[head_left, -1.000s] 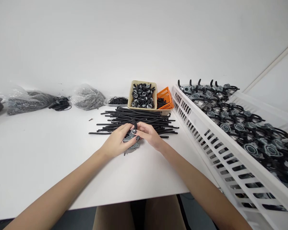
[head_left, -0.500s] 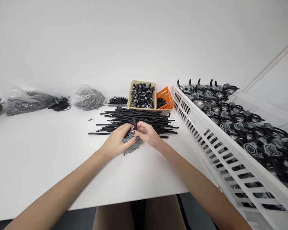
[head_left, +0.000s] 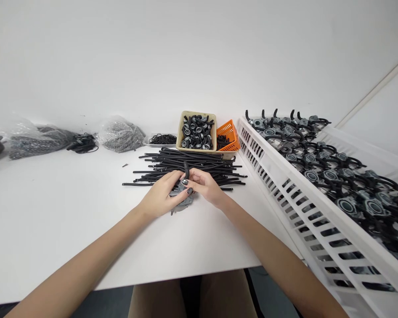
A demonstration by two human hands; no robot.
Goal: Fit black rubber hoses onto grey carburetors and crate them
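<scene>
A grey metal housing (head_left: 183, 202), looking like a small carburetor, sits on the white table (head_left: 172, 247) at the middle. My left hand (head_left: 162, 194) is wrapped over its left side and top, thumb across the front. A short black rubber hose (head_left: 186, 170) stands up from the housing's top. My right hand (head_left: 202, 185) pinches at the hose's base, its thumb near the left thumb. The fingertips hide the spot where hose and metal meet. Right behind the hands lies a heap of long black tubes (head_left: 166, 158).
Behind the tubes stand a beige bin (head_left: 179, 140) of black and metal fittings, an orange basket (head_left: 230, 131) and a tray (head_left: 149, 142) of black rings. Plastic bags (head_left: 121, 134) of small parts lie left. A white crate (head_left: 272, 163) of similar housings fills the right.
Both hands stay at the same place on the housing. The black hose has straightened a little from a leftward lean, and the right fingers have shifted slightly.
</scene>
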